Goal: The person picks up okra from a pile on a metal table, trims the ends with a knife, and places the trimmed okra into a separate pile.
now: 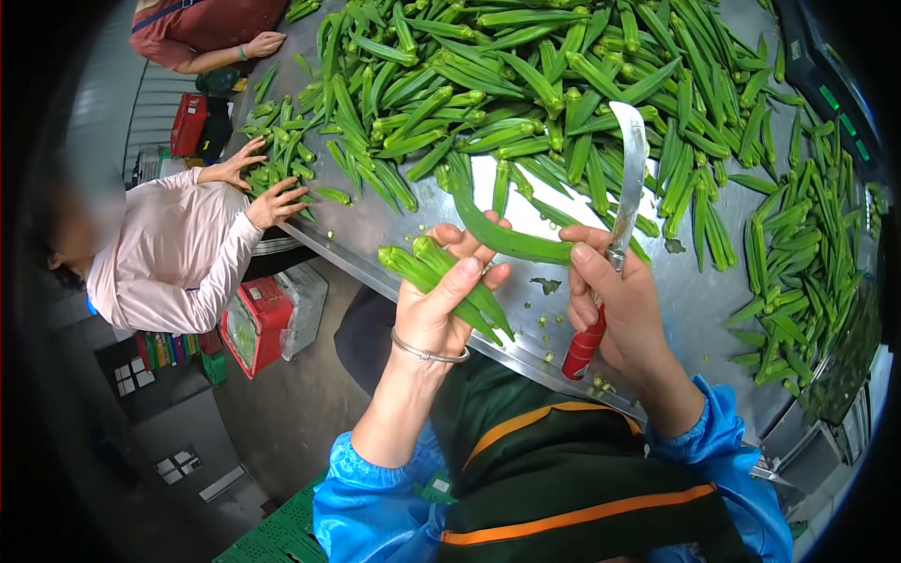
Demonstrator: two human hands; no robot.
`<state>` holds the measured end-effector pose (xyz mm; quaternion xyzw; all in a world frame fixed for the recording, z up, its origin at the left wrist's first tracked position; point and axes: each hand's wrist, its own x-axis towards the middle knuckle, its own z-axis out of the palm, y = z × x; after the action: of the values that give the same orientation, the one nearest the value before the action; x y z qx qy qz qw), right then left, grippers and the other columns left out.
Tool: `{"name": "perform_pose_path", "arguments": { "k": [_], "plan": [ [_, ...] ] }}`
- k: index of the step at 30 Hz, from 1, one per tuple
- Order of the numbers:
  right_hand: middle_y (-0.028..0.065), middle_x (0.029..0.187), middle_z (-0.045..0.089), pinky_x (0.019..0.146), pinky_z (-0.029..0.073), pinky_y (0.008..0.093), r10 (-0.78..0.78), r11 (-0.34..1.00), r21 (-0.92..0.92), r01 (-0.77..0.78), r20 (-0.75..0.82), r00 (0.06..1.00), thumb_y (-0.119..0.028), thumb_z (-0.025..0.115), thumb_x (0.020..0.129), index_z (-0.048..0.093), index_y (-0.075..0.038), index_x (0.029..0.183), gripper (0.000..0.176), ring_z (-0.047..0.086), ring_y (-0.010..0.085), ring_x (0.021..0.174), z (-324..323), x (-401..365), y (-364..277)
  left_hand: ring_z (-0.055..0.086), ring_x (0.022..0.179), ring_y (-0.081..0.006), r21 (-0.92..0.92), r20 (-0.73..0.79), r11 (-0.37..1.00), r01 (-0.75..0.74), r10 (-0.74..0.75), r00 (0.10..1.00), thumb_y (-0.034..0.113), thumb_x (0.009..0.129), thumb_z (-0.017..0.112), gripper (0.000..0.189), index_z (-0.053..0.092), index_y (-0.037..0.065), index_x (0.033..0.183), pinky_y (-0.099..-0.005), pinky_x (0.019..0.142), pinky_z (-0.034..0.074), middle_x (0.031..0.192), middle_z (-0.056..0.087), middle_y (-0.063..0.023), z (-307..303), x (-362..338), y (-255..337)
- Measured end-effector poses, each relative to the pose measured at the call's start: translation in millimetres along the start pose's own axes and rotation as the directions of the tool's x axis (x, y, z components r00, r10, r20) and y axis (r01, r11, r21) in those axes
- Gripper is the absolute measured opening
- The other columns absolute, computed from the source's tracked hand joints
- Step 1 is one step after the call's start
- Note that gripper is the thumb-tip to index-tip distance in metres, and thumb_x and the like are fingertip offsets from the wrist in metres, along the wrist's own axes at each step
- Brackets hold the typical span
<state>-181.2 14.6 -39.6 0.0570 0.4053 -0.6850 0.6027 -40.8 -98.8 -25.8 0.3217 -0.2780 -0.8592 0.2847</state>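
Holds a small bunch of okra pods [408, 266] in the left hand [427, 317], pinned by the thumb against half-curled fingers, with blunt stem ends toward the upper left and tips slanting down to the right. Pinches one end of a long curved okra pod [511, 240] between thumb and index finger of the right hand [631, 305], with the other fingers of that hand wrapped round the grip of a red-handled curved knife [631, 178]. Points the blade up and away, not biting into anything. Cannot tell contact from near-contact between left fingertips and curved pod.

Seems to be at the trimming or gathering step, judging by small pale cut bits [549, 357] scattered near the edge of the steel worktop [699, 310]. Calls next, probably, for settling the curved pod, either in with the left-hand bunch or turned stem-first to the blade, keeping the sharp edge off the left fingers.

Faces a large okra heap [535, 84] beyond the hands, plus a second heap [798, 263] on the right. Shares the worktop with a pink-sleeved co-worker [169, 249], with both hands among loose pods at the left edge.
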Motion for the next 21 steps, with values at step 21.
{"name": "perform_pose_path", "arguments": {
  "k": [21],
  "plan": [
    [-0.0029,0.073,0.052,0.049,0.032,0.0155,-0.174,0.867,-0.466,0.174,0.044,0.984,-0.004,0.056,0.084,0.056,-0.002,0.105,0.021,0.041,-0.0004,0.057,-35.0,-21.1,28.7,0.06,0.077,-0.0224,-0.165,-0.712,0.986,0.021,-0.134,0.69,0.003,0.076,0.067,0.02,0.053,0.003,0.09,-0.0315,0.07,0.056,0.088,0.057,-0.0089,-109.0,31.0,-9.5]
  ]
}}
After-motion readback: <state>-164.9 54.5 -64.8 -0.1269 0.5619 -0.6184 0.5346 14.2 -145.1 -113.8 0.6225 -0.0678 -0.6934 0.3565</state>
